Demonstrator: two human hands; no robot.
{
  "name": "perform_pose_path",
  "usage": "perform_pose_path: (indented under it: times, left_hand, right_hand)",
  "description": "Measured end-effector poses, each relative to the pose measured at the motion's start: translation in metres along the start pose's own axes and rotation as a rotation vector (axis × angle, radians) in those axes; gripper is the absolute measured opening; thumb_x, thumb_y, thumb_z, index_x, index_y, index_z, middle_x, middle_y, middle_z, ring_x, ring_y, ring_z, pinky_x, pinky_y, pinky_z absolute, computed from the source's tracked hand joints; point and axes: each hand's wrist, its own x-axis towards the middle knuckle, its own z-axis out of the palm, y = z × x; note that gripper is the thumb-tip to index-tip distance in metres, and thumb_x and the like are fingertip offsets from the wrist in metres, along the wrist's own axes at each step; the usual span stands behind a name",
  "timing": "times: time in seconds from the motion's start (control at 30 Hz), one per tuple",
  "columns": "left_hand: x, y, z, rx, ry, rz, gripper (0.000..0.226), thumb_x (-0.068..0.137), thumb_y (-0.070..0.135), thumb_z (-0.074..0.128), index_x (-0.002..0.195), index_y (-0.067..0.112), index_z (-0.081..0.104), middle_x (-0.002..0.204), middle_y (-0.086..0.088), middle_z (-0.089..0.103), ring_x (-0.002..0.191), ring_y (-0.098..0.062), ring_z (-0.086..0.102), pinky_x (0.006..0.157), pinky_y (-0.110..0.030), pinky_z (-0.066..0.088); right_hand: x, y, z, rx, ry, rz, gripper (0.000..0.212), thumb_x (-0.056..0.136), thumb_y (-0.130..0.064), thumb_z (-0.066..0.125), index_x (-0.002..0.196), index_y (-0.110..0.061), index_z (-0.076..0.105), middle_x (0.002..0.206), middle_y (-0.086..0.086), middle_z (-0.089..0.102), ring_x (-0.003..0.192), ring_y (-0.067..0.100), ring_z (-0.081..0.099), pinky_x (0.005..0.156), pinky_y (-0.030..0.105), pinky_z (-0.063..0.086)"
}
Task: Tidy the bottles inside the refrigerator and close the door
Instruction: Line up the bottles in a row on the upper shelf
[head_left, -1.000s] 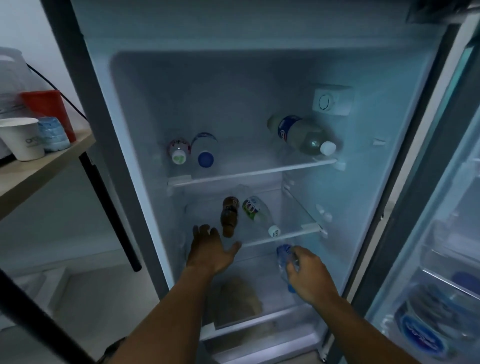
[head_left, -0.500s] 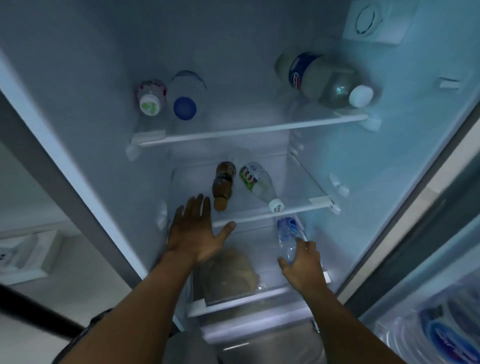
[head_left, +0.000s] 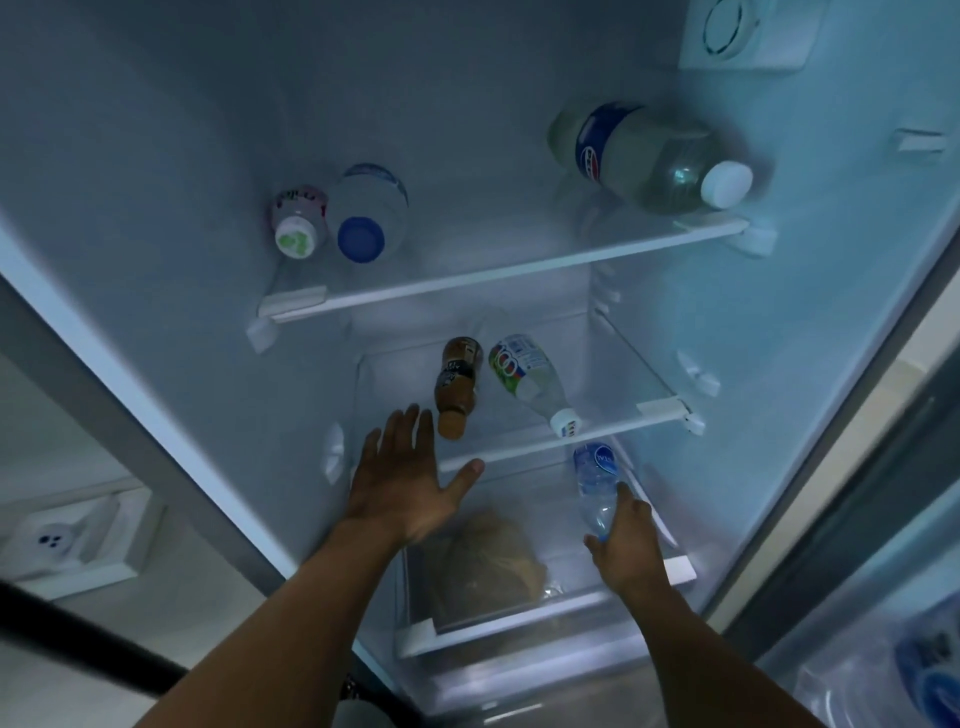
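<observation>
while the refrigerator (head_left: 156, 218) stands open and fills the view, everything here is placed against its middle shelf (head_left: 519, 451), the glass one whose white front rail crosses the centre. above that shelf, on the top shelf (head_left: 493, 273), the largest bottle (head_left: 644, 158), clear with a blue label and white cap, lies on its side to the right, likely too tall to stand there. to the left on the same top level, a blue-capped water bottle (head_left: 369, 215) and a smaller pink-labelled bottle (head_left: 298, 221) sit touching each other, their caps facing the camera. on the middle shelf itself, a brown bottle (head_left: 457, 387) and a clear bottle with a green and red label (head_left: 530, 382) both lie with caps pointing forward, fanned apart rather than lined up, which seems the untidiness to be fixed. below the middle shelf, a brown paper-like bundle (head_left: 493, 561) rests in the lower compartment. just under the shelf's right end, the right hand (head_left: 626, 540) is closed round the lower part of a small blue-labelled water bottle (head_left: 595, 483), holding it upright and tilted inward, probably to set it standing. the left hand (head_left: 405, 478) is spread flat with nothing in it, fingers reaching over the shelf rail just beside the brown bottle's cap, apparently ready to take it.
</observation>
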Motion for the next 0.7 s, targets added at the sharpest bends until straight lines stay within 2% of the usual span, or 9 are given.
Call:
perform_pose_path:
  times: [0.1, 0.23, 0.4, 0.5, 0.53, 0.63, 0.7]
  left_hand:
    - [0.000, 0.000, 0.001, 0.004, -0.004, -0.001, 0.096, 0.088, 0.077, 0.025, 0.156, 0.012, 0.007, 0.166, -0.006, 0.003, 0.152, -0.021, -0.002, 0.123, -0.041, 0.000]
    - [-0.001, 0.000, 0.001, -0.010, 0.005, 0.001, 0.096, 0.087, 0.078, 0.025, 0.156, 0.012, 0.009, 0.165, -0.007, 0.006, 0.152, -0.023, 0.000, 0.123, -0.042, 0.001]
    - [0.000, 0.000, 0.000, -0.005, 0.004, 0.002, 0.096, 0.087, 0.077, 0.026, 0.156, 0.011, 0.009, 0.165, -0.008, 0.006, 0.152, -0.023, 0.000, 0.123, -0.043, 0.002]
    - [0.001, 0.000, 0.001, -0.016, 0.009, 0.000, 0.096, 0.087, 0.077, 0.027, 0.156, 0.011, 0.010, 0.165, -0.007, 0.006, 0.152, -0.023, 0.000, 0.123, -0.043, 0.001]
    - [0.000, 0.000, 0.001, -0.017, 0.011, 0.001, 0.096, 0.087, 0.077, 0.027, 0.156, 0.011, 0.010, 0.165, -0.008, 0.007, 0.152, -0.023, 0.001, 0.123, -0.043, 0.002]
    - [0.001, -0.001, 0.003, 0.001, 0.035, 0.003, 0.097, 0.086, 0.078, 0.026, 0.155, 0.011, 0.012, 0.165, -0.008, 0.009, 0.152, -0.024, 0.003, 0.123, -0.044, 0.004]
    - [0.001, -0.001, 0.004, 0.007, 0.045, 0.002, 0.096, 0.087, 0.077, 0.028, 0.155, 0.011, 0.013, 0.165, -0.008, 0.009, 0.152, -0.024, 0.004, 0.123, -0.044, 0.004]
  right_hand:
    - [-0.003, -0.002, 0.000, 0.028, 0.035, 0.012, 0.079, 0.085, -0.004, 0.070, 0.151, -0.010, 0.027, 0.141, 0.021, 0.042, 0.124, 0.039, 0.054, 0.103, 0.041, 0.046]
    - [-0.014, -0.013, -0.011, 0.153, 0.157, -0.082, 0.068, 0.080, -0.007, 0.069, 0.141, -0.008, 0.040, 0.127, 0.020, 0.050, 0.110, 0.039, 0.058, 0.094, 0.042, 0.050]
    - [-0.032, -0.041, -0.032, 0.346, 0.487, -0.328, 0.042, 0.076, -0.014, 0.068, 0.116, -0.004, 0.057, 0.107, 0.014, 0.063, 0.096, 0.030, 0.060, 0.084, 0.025, 0.043]
    - [-0.039, -0.049, -0.038, 0.383, 0.583, -0.488, 0.034, 0.081, -0.023, 0.065, 0.110, -0.005, 0.060, 0.102, 0.008, 0.064, 0.093, 0.023, 0.060, 0.083, 0.018, 0.043]
    - [-0.041, -0.051, -0.039, 0.361, 0.594, -0.516, 0.033, 0.084, -0.028, 0.062, 0.110, -0.007, 0.059, 0.101, 0.006, 0.063, 0.093, 0.022, 0.057, 0.083, 0.020, 0.045]
    - [-0.045, -0.057, -0.038, 0.274, 0.544, -0.503, 0.037, 0.087, -0.037, 0.054, 0.115, -0.012, 0.055, 0.104, 0.003, 0.060, 0.098, 0.025, 0.051, 0.081, 0.038, 0.050]
    - [-0.047, -0.065, -0.036, 0.221, 0.457, -0.483, 0.045, 0.086, -0.045, 0.060, 0.120, -0.016, 0.051, 0.110, 0.002, 0.058, 0.102, 0.025, 0.051, 0.081, 0.040, 0.051]
